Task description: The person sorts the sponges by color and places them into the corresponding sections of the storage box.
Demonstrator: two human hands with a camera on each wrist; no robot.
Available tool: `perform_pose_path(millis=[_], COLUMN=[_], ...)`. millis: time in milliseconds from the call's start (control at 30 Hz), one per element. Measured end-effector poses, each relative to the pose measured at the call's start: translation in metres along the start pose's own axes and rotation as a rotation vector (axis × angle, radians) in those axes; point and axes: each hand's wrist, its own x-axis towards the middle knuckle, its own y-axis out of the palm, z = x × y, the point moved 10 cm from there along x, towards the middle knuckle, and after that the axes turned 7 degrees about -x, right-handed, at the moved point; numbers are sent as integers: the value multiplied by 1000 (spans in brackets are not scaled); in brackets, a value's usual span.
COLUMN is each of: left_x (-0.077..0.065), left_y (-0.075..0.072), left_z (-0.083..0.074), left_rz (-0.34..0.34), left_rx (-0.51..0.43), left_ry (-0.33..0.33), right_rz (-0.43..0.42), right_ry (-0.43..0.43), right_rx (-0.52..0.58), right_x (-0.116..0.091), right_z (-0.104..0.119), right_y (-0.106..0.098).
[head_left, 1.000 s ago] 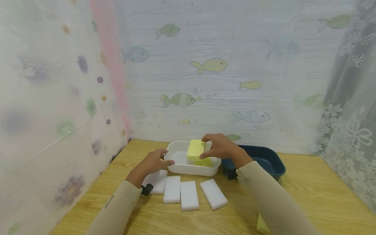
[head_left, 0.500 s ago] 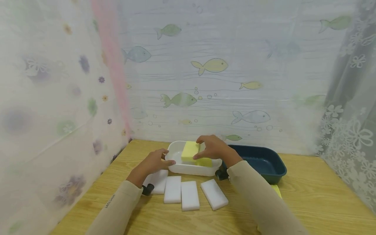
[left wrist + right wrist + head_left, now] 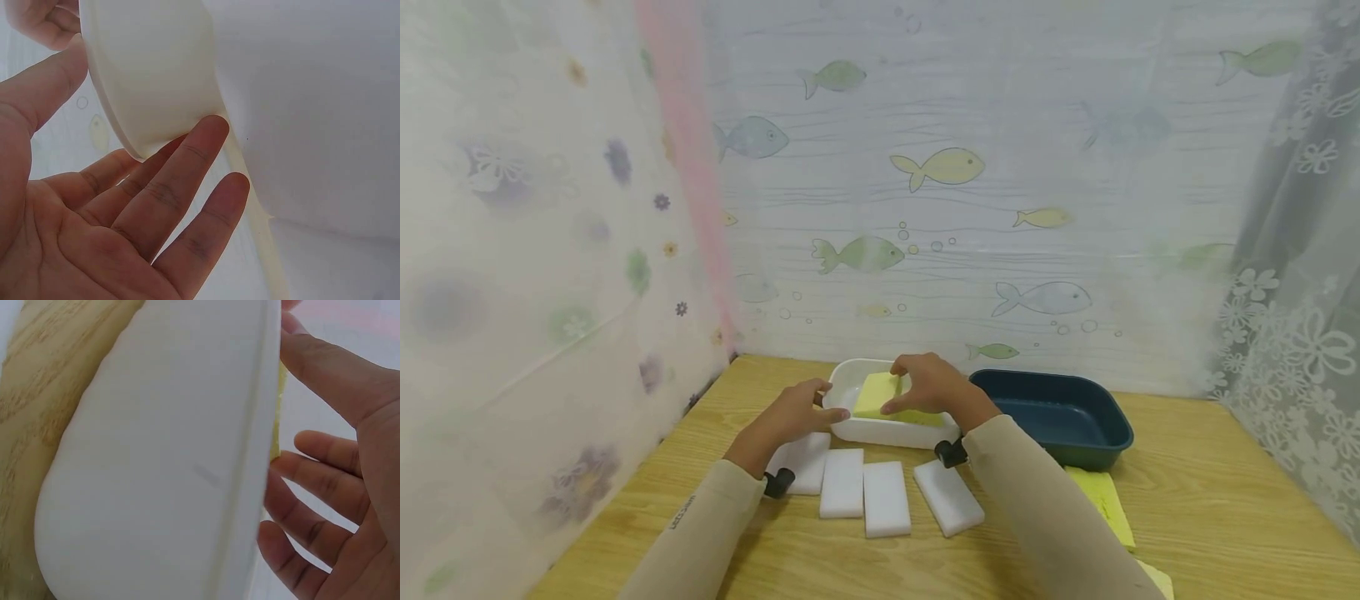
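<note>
On my head feed, the person's right hand [image 3: 931, 385] pinches a yellow sponge [image 3: 877, 395] between thumb and fingers, tilted inside a white tub [image 3: 891, 433]; I can't tell whether it touches the bottom. A second sponge [image 3: 922, 417], also yellow, shows in the tub under that hand. I see the left hand [image 3: 792, 414] at the tub's left end, thumb on the near rim, fingers curved round the end wall. In front, white sponges [image 3: 842, 483] lie on the wooden table [image 3: 1210, 492], the rightmost one askew. A dark blue tub [image 3: 1090, 455] stands just right of the white one, and more yellow sponges [image 3: 1102, 504] lie beside the right sleeve [image 3: 1052, 517]. Behind hangs a fish-print curtain [image 3: 955, 267].

My left wrist feed puts me close to the left hand: thumb tip against the rim, the other fingers spread along the outside wall. Part of the right hand shows in the upper corner.

On my right wrist feed, the tub's wall fills the middle and hides most of the grip; only a yellow edge shows between the rim and the bent fingers [image 3: 325, 481].
</note>
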Motion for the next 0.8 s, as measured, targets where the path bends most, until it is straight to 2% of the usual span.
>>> perform_pose_path(millis=[400, 667, 800], left_x=[2, 3, 3], left_y=[2, 3, 2], left_z=[3, 5, 7], left_rz=[3, 7, 6], left_rx=[5, 12, 10], left_ry=[-7, -16, -26], right_rz=[3, 0, 3], right_ry=[-30, -14, -35], right_rx=[25, -27, -16], right_x=[5, 1, -3], right_z=[-1, -1, 2], right_y=[13, 7, 1])
